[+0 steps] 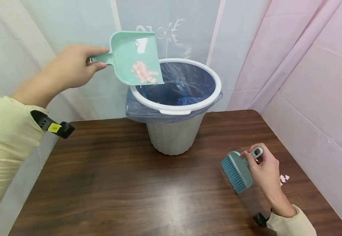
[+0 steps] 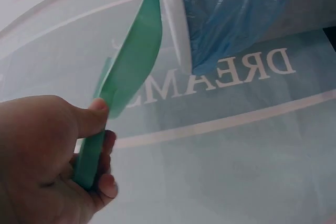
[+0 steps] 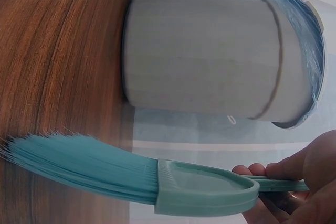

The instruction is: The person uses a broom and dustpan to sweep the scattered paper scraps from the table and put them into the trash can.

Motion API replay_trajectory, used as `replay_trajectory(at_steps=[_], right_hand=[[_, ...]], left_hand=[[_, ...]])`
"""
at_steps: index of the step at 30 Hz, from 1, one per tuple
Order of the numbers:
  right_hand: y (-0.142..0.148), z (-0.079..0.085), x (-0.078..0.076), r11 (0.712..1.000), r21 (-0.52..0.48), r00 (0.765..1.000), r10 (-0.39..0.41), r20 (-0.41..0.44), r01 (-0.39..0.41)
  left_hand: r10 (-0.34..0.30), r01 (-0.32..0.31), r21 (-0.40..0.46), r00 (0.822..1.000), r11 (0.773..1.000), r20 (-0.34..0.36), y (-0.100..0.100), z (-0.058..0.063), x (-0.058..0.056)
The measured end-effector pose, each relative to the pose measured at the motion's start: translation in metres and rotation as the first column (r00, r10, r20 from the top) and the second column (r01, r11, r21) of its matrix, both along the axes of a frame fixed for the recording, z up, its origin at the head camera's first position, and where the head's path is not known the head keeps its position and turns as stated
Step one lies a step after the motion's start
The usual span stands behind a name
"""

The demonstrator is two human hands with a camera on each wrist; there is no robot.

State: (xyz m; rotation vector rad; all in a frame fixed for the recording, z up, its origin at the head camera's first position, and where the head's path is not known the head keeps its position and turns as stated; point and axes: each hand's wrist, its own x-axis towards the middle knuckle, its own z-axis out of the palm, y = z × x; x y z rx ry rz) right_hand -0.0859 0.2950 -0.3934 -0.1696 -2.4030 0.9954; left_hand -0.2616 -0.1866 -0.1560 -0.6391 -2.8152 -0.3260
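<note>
The left hand grips the dustpan, long axis crosswise, open edge pointing right at the bin's left rim; the right hand holds the brush over the surface, bristles leftward.

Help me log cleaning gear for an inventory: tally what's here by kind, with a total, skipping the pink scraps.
Dustpan: 1, held in the left hand
Brush: 1, held in the right hand
Bin: 1, standing on the table
Blue bin liner: 1, fitted in the bin
Total: 4
</note>
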Motion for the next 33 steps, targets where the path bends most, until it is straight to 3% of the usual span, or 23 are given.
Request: replay_trajectory(at_steps=[4, 6, 8, 10, 12, 15, 17, 19, 20, 23, 33], right_hand=[[0.001, -0.001, 0.0, 1.0, 0.005, 1.0, -0.002, 0.006, 0.002], [0.001, -0.001, 0.001, 1.0, 0.007, 1.0, -0.004, 0.006, 0.004], [0.001, -0.001, 0.001, 1.0, 0.003, 1.0, -0.006, 0.004, 0.006], [0.001, -0.001, 0.001, 1.0, -0.002, 1.0, -0.005, 0.005, 0.005], [0.001, -0.001, 0.001, 1.0, -0.011, 1.0, -0.001, 0.008, 0.001], [0.0, -0.001, 0.0, 1.0, -0.022, 1.0, -0.002, 0.012, 0.002], [0.0, -0.001, 0.0, 1.0, -0.028, 1.0, -0.002, 0.012, 0.003], [0.0, -0.001, 0.0, 1.0, -0.027, 1.0, -0.004, 0.008, 0.004], [0.0, -0.001, 0.0, 1.0, -0.027, 1.0, -0.003, 0.006, 0.003], [0.0, -0.001, 0.0, 1.0, -0.024, 1.0, 0.003, 0.004, -0.003], [0.0, 0.001, -0.001, 1.0, -0.023, 1.0, 0.006, -0.008, -0.006]], left_hand=[[-0.079, 0.082, 0.022, 0.991, 0.996, -0.104, 0.009, -0.001, 0.0], [-0.114, 0.121, 0.029, 0.978, 0.992, -0.172, 0.013, -0.002, 0.001], [-0.152, 0.162, 0.023, 0.956, 0.986, -0.25, 0.015, -0.003, 0.001], [-0.209, 0.21, -0.034, 0.915, 0.977, -0.345, 0.016, -0.005, 0.001], [-0.294, 0.272, -0.116, 0.84, 0.955, -0.456, 0.016, -0.006, -0.001], [-0.434, 0.343, -0.266, 0.684, 0.901, -0.587, 0.018, -0.006, -0.006], [-0.508, 0.369, -0.351, 0.588, 0.861, -0.629, 0.019, -0.005, -0.009], [-0.56, 0.378, -0.414, 0.522, 0.828, -0.643, 0.021, -0.005, -0.01], [-0.578, 0.378, -0.438, 0.504, 0.816, -0.641, 0.021, -0.005, -0.011], [-0.593, 0.377, -0.458, 0.497, 0.805, -0.633, 0.023, -0.005, -0.01], [-0.536, 0.374, -0.386, 0.546, 0.843, -0.644, 0.02, -0.007, -0.009]])
